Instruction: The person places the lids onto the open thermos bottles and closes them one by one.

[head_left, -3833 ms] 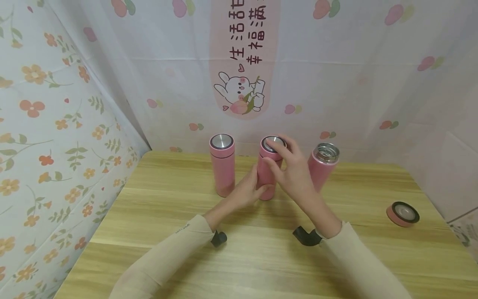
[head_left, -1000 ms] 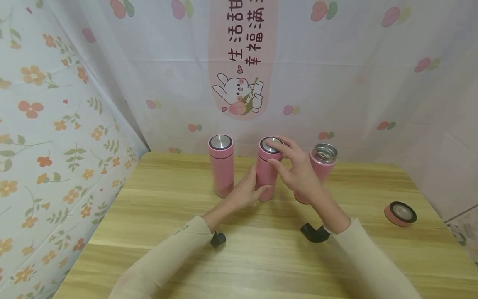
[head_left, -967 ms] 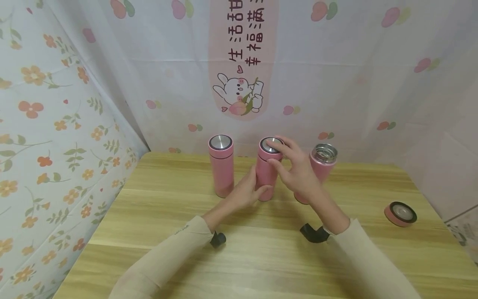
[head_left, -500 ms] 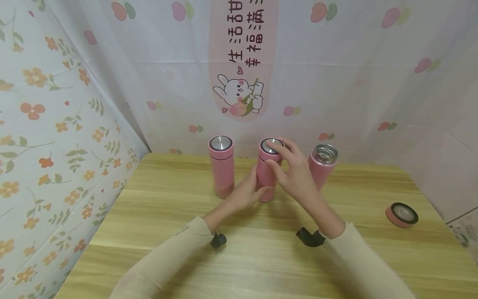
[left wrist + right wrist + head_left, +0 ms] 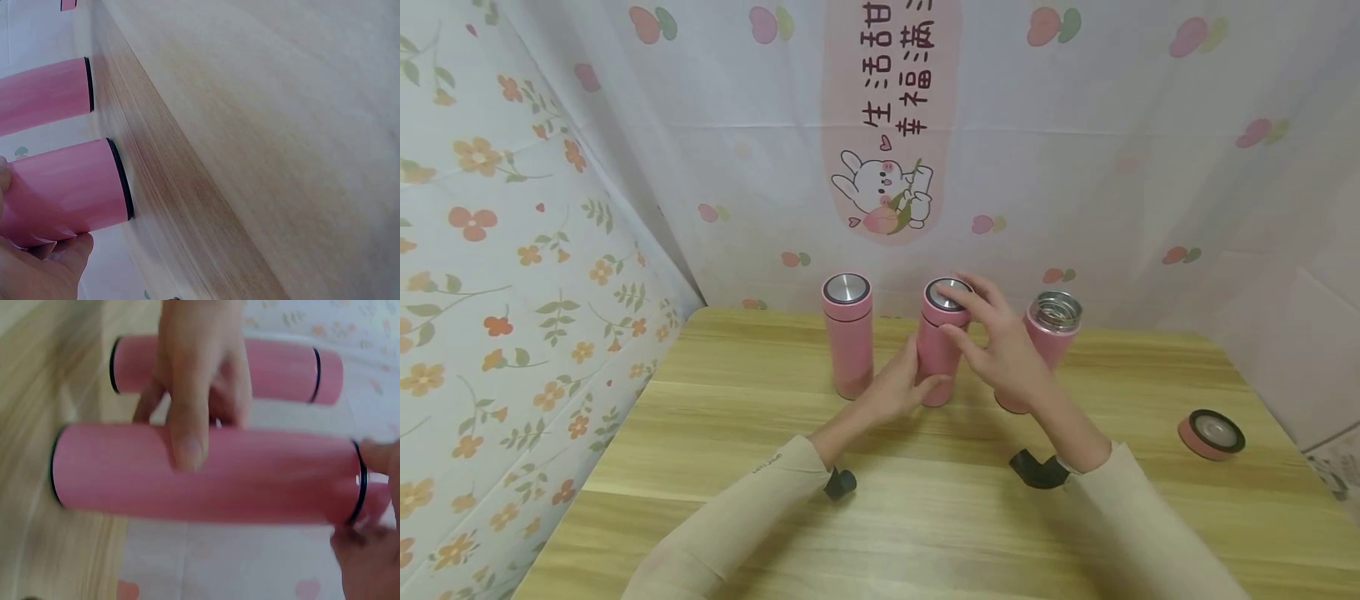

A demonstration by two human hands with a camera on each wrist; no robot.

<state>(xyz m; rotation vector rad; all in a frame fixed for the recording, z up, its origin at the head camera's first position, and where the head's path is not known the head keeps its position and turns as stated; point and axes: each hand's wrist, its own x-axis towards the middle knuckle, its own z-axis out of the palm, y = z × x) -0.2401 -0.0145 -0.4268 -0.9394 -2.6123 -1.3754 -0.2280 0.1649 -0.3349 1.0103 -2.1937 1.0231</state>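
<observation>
The left hand grips the lower body of the middle pink bottle, thumb across the near side, just right of the frame's centre in the head view. The right hand is bent over the top of the same bottle, its fingers and thumb holding the cap, whose silvery disc and dark ring partly show between them. In the right wrist view the bottle lies across the middle of the frame, with the thumb of the left hand on its wall and fingers of the right hand at the right edge, by the black seam under the cap. The bottle stands on the tabletop.

Just left of it in the head view stands a second pink bottle, capped, with a bright steel top. To the right, partly behind the right hand and forearm, is a third pink bottle, uncapped, its steel mouth bare. Farther out, at the right of the frame, a loose cap lies on the tabletop, dark-rimmed with a pale centre.

Each wrist has a black fitting beside a cream sleeve. Printed cloth fills the upper part of the frame.
</observation>
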